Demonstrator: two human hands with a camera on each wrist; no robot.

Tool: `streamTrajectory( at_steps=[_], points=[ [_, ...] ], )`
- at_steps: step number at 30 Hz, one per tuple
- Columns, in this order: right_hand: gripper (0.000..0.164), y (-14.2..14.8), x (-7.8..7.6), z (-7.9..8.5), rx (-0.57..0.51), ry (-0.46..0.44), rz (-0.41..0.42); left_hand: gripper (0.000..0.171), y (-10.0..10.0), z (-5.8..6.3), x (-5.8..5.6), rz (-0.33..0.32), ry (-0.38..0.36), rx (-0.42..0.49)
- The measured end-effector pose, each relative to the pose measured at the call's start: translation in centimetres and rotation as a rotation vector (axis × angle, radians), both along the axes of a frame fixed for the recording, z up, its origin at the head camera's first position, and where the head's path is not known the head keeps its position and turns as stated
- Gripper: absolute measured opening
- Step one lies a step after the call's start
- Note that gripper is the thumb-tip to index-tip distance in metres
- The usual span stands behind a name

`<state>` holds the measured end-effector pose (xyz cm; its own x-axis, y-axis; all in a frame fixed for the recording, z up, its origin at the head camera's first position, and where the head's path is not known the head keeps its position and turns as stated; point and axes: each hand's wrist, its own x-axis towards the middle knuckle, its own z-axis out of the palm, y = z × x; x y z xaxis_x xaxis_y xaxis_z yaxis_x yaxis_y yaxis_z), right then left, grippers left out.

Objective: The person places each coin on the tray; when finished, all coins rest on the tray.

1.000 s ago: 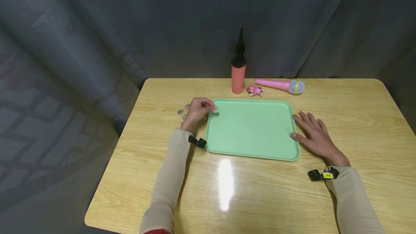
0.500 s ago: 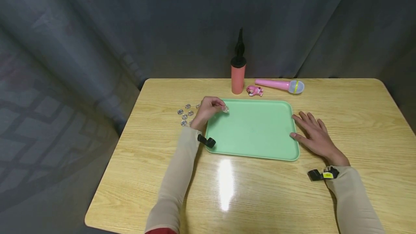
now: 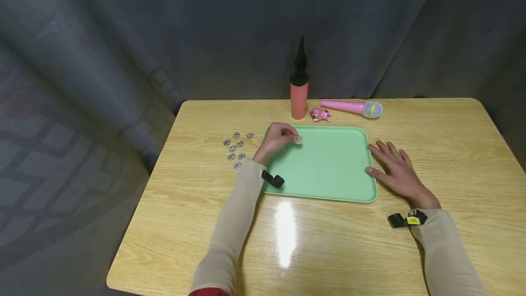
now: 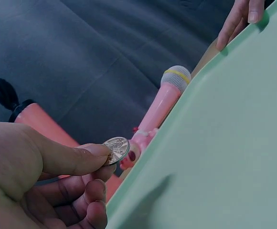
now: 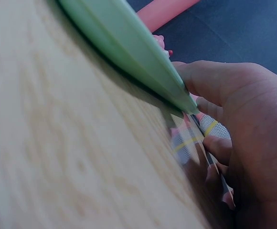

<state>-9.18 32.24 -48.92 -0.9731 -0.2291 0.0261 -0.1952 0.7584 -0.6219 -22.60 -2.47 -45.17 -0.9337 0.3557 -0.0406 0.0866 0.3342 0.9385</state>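
Sweeping toward three o'clock, the left hand (image 3: 276,140) has come over the tray's left rim since a second ago, its coin (image 3: 298,140) travelling with it! That move uncovers more of the loose coins (image 3: 240,144) the arm was hiding; eight show now, scattered near the tray (image 3: 324,168) at nine o'clock. Take the tray as the dial, in the head view: the held coin hangs above its green surface, out toward eleven o'clock. Close up from the left wrist, it's a clean pinch, thumb over forefinger, silvery face catching light, the other fingers curled beneath, a shadow falling on the tray.

Over at three o'clock, the right hand (image 3: 395,170) stays where it was, fingers spread and clasping nothing, thumb and fingertips against the tray's edge; the right wrist view catches the thumb on the rim.

Up top, the pump (image 3: 299,99) stands upright beyond the rim, between eleven and twelve, coral tube below, black nozzle above. Right beside it, at twelve, the pink toy (image 3: 320,114) lies down, and at one o'clock there's the mic (image 3: 349,107), on its side, head toward three. All this sits on a wooden table (image 3: 164,232), dark curtain (image 3: 230,35) behind!
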Motion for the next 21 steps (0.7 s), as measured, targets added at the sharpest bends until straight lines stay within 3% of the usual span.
streamTrajectory(
  at_steps=[21],
  points=[
    [0.07,-0.1,-0.1,0.0,-0.011,-0.015,0.002,0.005,5.8,-1.3,0.1,-0.069,0.015,-0.021]
  ],
)
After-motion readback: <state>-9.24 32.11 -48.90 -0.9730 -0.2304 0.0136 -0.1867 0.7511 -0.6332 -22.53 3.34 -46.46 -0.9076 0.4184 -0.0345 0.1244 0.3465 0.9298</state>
